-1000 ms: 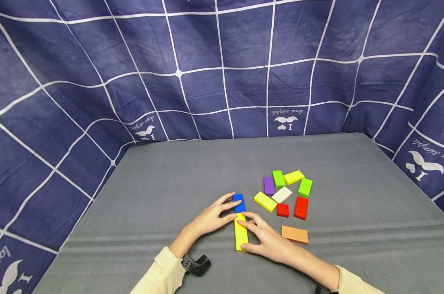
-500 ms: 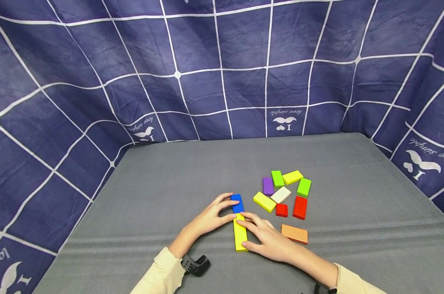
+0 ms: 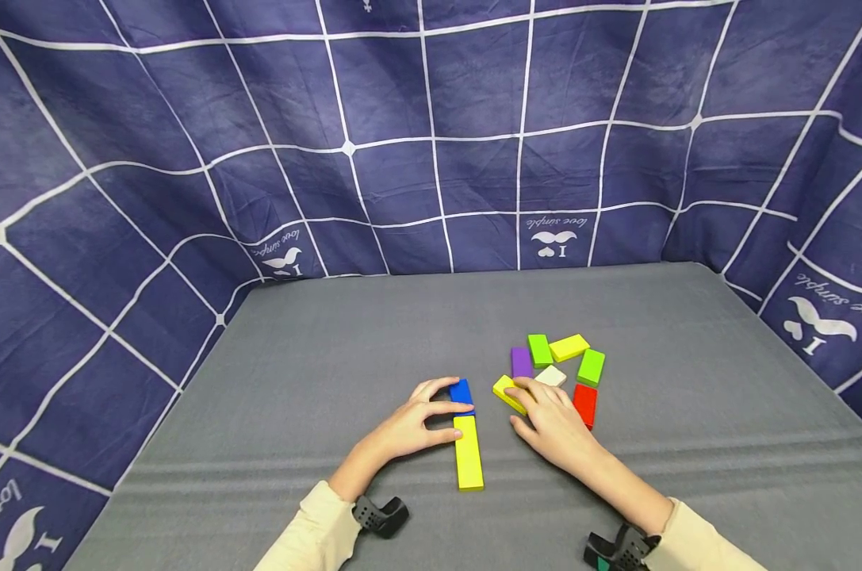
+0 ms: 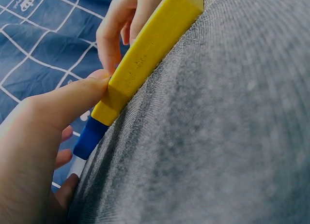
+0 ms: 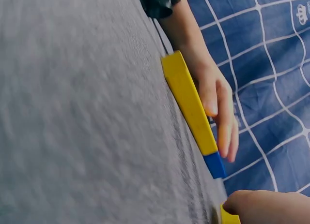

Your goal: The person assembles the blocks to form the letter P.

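My left hand (image 3: pixel 409 424) lies beside a line of two blocks, a blue block (image 3: pixel 462 394) and a long yellow block (image 3: pixel 469 456), end to end on the grey cloth. Its index finger reaches across the blue one, and its thumb touches the long yellow one near their joint. Off to the right, my right hand (image 3: pixel 555 424) is over a shorter yellow block (image 3: pixel 505 388). Fingertips lie across that block, and the thumb is near its close end. A firm hold is not visible. In the right wrist view only the thumb (image 5: pixel 261 207) of this hand shows.
Around the right hand lie a purple block (image 3: pixel 522 362), a white block (image 3: pixel 551 377), two green blocks, one a green block (image 3: pixel 540 350) at the back, another yellow block (image 3: pixel 569 347) and a red block (image 3: pixel 585 404). A blue gridded curtain (image 3: pixel 473 174) borders the table.
My right hand has left the long yellow block and moved right and forward to the shorter one. It now covers the small red and orange blocks. The left hand stays almost in place.
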Motion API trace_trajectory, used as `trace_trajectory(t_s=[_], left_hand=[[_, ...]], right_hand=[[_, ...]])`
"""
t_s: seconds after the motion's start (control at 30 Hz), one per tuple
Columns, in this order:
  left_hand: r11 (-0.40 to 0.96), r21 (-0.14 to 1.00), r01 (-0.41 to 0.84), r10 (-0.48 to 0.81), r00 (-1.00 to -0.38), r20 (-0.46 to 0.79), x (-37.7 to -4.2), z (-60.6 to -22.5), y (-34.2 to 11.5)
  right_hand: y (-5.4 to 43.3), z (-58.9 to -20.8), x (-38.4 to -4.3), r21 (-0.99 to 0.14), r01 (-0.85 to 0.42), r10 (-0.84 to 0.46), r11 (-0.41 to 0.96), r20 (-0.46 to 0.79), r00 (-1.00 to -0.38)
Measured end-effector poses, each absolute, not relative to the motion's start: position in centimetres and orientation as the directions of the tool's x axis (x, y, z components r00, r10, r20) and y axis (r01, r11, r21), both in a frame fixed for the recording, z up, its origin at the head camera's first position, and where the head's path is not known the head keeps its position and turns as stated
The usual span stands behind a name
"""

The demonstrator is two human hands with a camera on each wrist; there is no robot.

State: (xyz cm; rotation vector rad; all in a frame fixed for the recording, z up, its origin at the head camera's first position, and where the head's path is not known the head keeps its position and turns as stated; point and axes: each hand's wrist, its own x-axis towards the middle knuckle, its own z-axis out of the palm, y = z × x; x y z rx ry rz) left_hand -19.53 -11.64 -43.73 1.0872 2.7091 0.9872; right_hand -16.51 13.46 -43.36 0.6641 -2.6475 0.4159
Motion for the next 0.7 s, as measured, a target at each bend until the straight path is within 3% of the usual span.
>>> trace_trajectory(t_s=[0.33,0.7], left_hand=[[0.533,0.615,0.58,0.625,-0.761,0.176,-19.5,-43.8,-11.6],[0.541,0.625,0.562,0.619,-0.77,0.157,-19.4,-43.8,-11.5]], right_hand=[[13.7,-42.5,-16.6,-0.083,-0.539,-0.467,0.838,0.401,-0.788],[11.9,-41.8,-18.2,-0.136,-0.53,-0.475,0.837,0.301,-0.827]])
